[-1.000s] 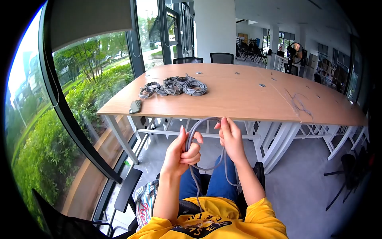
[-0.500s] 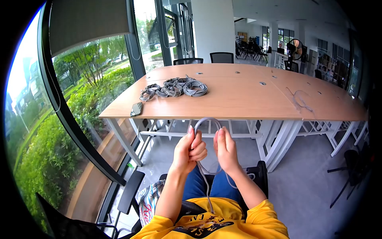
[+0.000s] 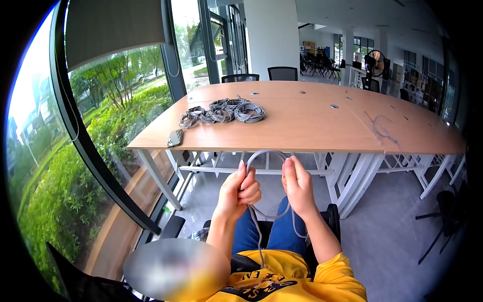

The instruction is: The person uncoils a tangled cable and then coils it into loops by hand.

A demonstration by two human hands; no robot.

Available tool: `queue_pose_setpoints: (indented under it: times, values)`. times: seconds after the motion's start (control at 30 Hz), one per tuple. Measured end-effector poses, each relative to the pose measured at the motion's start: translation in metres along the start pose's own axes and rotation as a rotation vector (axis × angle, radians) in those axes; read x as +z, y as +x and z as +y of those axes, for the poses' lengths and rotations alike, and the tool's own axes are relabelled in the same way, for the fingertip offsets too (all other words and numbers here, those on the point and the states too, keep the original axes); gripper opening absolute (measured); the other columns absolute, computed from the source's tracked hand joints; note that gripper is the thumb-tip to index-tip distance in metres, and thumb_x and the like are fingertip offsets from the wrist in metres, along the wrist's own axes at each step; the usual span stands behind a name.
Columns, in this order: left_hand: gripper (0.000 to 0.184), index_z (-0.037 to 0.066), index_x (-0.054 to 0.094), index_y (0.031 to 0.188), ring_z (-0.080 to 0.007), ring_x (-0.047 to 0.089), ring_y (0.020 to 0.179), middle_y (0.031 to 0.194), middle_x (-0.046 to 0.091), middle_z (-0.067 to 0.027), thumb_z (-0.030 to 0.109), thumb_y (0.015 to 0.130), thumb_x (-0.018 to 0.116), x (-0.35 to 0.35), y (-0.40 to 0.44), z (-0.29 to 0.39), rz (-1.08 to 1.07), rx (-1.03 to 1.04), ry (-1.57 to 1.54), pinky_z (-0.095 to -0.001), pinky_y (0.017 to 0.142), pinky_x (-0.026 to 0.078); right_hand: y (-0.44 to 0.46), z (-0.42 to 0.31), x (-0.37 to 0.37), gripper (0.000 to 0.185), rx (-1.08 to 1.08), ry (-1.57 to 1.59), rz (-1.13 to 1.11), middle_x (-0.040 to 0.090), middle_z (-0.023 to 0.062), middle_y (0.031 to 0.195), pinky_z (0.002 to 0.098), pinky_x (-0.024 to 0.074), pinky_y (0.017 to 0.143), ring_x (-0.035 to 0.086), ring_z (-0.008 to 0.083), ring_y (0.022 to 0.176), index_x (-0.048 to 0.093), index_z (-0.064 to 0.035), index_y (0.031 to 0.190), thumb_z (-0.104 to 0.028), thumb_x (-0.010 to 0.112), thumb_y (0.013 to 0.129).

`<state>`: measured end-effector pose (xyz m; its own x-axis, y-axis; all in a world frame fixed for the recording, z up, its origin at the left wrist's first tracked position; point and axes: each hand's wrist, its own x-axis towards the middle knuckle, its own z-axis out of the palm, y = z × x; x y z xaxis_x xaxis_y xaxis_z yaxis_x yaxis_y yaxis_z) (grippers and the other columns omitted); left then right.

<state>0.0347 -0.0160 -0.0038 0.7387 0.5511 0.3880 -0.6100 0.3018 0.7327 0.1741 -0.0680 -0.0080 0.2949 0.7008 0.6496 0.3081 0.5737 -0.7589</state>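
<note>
A loop of grey cable [image 3: 269,152] arches between my two hands, above my lap and just short of the table edge. My left hand [image 3: 240,189] is closed round the cable on the left side, thumb pointing up. On the right side, my right hand [image 3: 298,186] pinches the cable between thumb and fingers. Lengths of the same cable hang below the hands across my jeans, and one strand runs down to the yellow shirt. Several coiled grey cables [image 3: 250,111] lie together on the table beyond, left of centre.
On the wooden table [image 3: 312,131], a phone [image 3: 175,138] lies near the front left edge. A loose thin cable [image 3: 381,127] lies on the right part, its end hanging over the edge. Windows stand at the left; black chairs [image 3: 283,73] are behind the table.
My right hand has moved right and slightly up, away from the left hand, so the loop is wider. The left hand keeps its hold. A blurred oval now covers the lower left.
</note>
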Motion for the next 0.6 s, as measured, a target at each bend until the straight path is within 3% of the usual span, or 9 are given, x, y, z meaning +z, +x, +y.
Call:
queue_pose_setpoints:
  times: [0.23,0.3,0.6]
  values:
    - [0.042,0.012,0.029,0.056,-0.0043,0.014,0.034,0.041,0.019,0.0065,0.037,0.089,0.026,0.000,0.004,-0.003,-0.040,-0.055,-0.070,-0.0204,0.036,0.013,0.001,0.001,-0.008,0.030,0.043,0.047,-0.010,0.029,-0.0058,0.051,0.0168,0.0204,0.038,0.025,0.0017,0.043,0.037,-0.0079,0.068,-0.028,0.033,0.090]
    - [0.042,0.014,0.028,0.055,-0.0043,0.012,0.031,0.038,0.018,0.0072,0.038,0.089,0.025,-0.003,0.009,-0.002,-0.008,-0.063,-0.045,-0.0203,0.033,0.012,0.004,0.003,-0.009,0.026,0.055,0.005,0.002,0.032,0.0026,0.049,0.0246,0.0276,0.042,0.028,0.0082,0.046,0.039,-0.0019,0.071,-0.020,0.038,0.089]
    - [0.041,0.013,0.029,0.056,-0.0042,0.013,0.034,0.041,0.018,0.0066,0.036,0.090,0.026,-0.028,0.078,0.008,-0.026,-0.158,0.002,-0.0204,0.035,0.012,0.051,0.027,-0.027,0.028,0.126,-0.019,0.074,0.034,0.0050,0.049,0.0257,0.0284,0.042,0.029,0.0096,0.045,0.040,-0.0010,0.071,-0.023,0.039,0.088]
